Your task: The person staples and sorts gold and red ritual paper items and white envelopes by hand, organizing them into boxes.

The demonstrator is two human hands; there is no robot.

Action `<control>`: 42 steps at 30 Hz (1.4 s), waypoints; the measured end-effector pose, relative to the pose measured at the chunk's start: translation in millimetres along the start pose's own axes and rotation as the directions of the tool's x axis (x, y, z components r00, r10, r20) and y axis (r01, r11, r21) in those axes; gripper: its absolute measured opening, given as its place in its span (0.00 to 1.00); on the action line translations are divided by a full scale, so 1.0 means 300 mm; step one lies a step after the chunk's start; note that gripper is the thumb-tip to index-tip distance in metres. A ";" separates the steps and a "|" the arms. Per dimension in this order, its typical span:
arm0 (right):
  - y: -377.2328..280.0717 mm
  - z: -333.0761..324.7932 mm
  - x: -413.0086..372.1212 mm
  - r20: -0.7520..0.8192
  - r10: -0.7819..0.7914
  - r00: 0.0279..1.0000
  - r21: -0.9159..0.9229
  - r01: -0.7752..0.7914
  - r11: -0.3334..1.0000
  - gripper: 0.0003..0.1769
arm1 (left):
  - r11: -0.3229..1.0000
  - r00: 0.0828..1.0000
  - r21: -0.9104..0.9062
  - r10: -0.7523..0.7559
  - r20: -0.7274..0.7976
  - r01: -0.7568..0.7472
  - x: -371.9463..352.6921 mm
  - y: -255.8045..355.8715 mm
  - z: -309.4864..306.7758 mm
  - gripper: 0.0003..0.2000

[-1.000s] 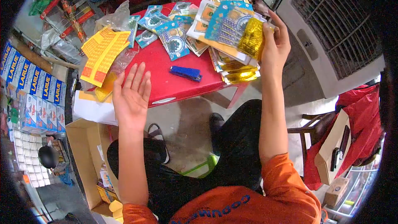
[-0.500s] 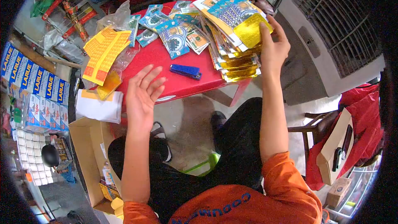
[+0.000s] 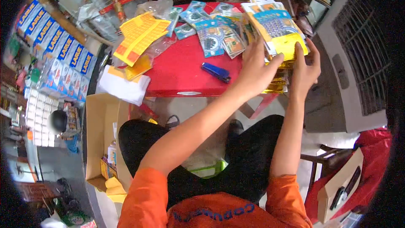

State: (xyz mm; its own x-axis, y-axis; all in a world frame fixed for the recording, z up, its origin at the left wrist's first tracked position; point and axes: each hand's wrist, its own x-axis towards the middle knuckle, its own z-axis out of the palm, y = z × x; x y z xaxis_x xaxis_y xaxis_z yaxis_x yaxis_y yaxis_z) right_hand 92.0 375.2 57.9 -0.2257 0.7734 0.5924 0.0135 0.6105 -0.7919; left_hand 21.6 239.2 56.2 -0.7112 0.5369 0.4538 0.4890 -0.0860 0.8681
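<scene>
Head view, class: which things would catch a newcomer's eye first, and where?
Probably the red table, with a blue stapler near its front edge. At its right end, the left hand and right hand flank a tall stack of printed papers with shiny gold foil. Left, yellow printed sheets fan out; farther left stand LARUE boxes.

Left hand [image 3: 258,68] reaching inward, near right hand [image 3: 305,71]; both thumbs extended.

Matt printed paper sheets [image 3: 141,38], yellow and orange. Glossy, metallic-looking gold foil [image 3: 287,46] on the paper stack [image 3: 274,22]. Smooth red tabletop [image 3: 177,71] with a slight sheen. Crinkled, clear plastic bag [image 3: 158,6]. Matt brown cardboard box [image 3: 99,122]. Orange cloth shirt [image 3: 223,211].
</scene>
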 end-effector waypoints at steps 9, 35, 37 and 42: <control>-0.013 -0.034 -0.021 0.029 -0.038 0.999 -0.277 0.044 0.960 0.28 | 0.990 0.998 0.132 0.049 -0.046 -0.042 0.062 -0.050 0.000 0.28; -0.373 0.264 -0.356 0.312 -0.623 0.717 0.062 0.639 0.767 0.15 | -0.022 0.998 0.998 0.033 -0.062 0.063 -0.126 -0.252 -1.040 0.28; -0.407 0.303 -0.386 0.320 -0.614 0.721 0.097 0.620 0.779 0.15 | 0.015 0.997 0.999 0.060 -0.044 0.044 -0.126 -0.269 -1.085 0.26; -0.421 0.409 -0.417 0.313 -0.586 0.747 0.259 0.527 0.809 0.13 | 0.381 0.982 0.907 -0.012 -0.190 0.180 -0.117 -0.075 -1.093 0.17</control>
State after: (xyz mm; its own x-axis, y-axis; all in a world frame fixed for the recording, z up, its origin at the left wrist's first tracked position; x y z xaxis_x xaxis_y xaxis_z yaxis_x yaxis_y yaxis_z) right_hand -1.0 180.5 65.7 -0.4817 0.1661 0.8605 -0.3601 0.8577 -0.3671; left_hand -130.2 -52.9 86.8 -0.8001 0.3686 0.4733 0.5160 0.8252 0.2296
